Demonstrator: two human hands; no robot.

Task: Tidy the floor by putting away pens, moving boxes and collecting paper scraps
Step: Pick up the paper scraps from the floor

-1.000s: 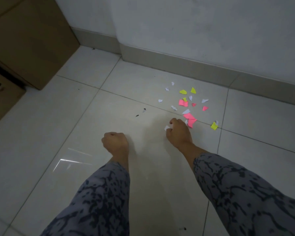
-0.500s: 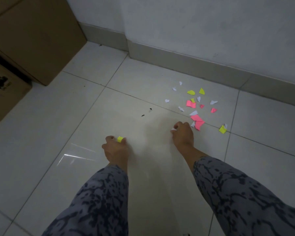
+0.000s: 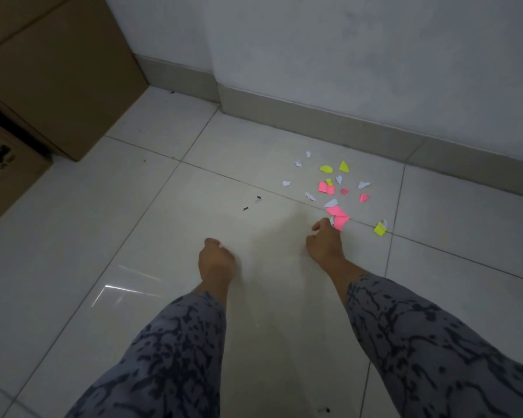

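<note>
Two cardboard boxes point(image 3: 58, 70), two hands point(image 3: 216, 260), some twenty paper scraps point(image 3: 326, 187).

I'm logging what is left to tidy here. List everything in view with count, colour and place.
pink scraps: about five, on the floor near the wall, right of centre
yellow scraps: about four, among the pink ones and one off to the right
white scraps: about nine, small, scattered through the same patch
boxes: two, brown cardboard, far left corner
floor: pale glossy tiles
wall: white, grey skirting
left hand: curled, contents hidden
right hand: curled, by the nearest pink scrap
sleeves: two, grey patterned
</note>
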